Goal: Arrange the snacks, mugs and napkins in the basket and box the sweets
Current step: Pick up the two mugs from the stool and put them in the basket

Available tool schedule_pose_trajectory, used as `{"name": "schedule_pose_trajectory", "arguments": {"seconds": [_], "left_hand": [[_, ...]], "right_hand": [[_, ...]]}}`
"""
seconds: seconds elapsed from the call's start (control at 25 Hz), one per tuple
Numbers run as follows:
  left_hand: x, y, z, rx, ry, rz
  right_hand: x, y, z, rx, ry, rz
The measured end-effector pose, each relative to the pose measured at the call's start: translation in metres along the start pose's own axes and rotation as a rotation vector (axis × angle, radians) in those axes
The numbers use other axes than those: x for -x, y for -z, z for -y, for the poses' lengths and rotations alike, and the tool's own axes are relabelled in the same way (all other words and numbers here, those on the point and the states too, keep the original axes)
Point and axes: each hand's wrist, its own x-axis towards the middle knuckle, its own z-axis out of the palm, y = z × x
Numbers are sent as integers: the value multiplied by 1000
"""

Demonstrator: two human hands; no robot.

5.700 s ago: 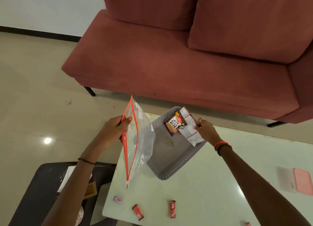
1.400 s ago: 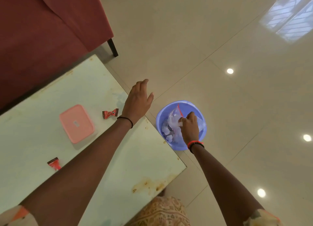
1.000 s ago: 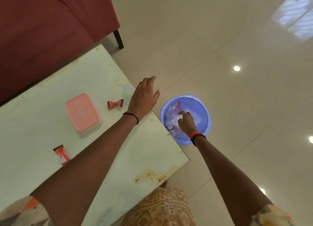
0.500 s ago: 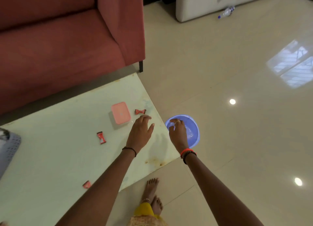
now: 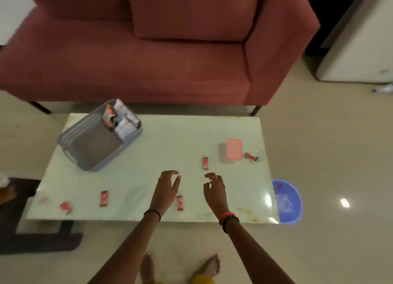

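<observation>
1. The left hand (image 5: 165,190) is held over the near middle of the table (image 5: 161,147), its fingers loosely spread and curled, with nothing gripped.
2. The right hand (image 5: 214,190) is held just beside it, fingers likewise apart and bent, nothing pinched; a ring is seen on 1 finger.
3. A grey basket (image 5: 74,139) is seen at the far left of the table, turned at an angle; snack packets (image 5: 122,122) are stood in its far right corner, and the rest of its floor is bare.
4. A pink-lidded box (image 5: 234,148) is seen closed at the far right of the table.
5. Red-wrapped sweets are scattered on the tabletop: 1 (image 5: 251,156) just right of the box, 1 (image 5: 205,163) left of the box, 1 (image 5: 180,202) between the 2 wrists, 1 (image 5: 104,198) on the near left, and 1 (image 5: 66,207) by the near left edge.
6. A blue basin (image 5: 291,200) is seen on the floor by the table's near right corner, with a clear bag lying in it.
7. A red sofa (image 5: 148,56) is seen beyond the table.
</observation>
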Motion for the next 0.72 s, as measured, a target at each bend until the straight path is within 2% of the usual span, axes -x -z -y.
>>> {"name": "schedule_pose_trajectory", "arguments": {"seconds": [0.24,0.6,0.72], "left_hand": [[25,112,109,63,182,-167],[72,274,285,179,343,-322],[90,328,344,168,405,-434]], "right_hand": [[32,-115,91,24,101,157],[96,-318,231,43,166,322],[119,-383,268,70,201,401]]}}
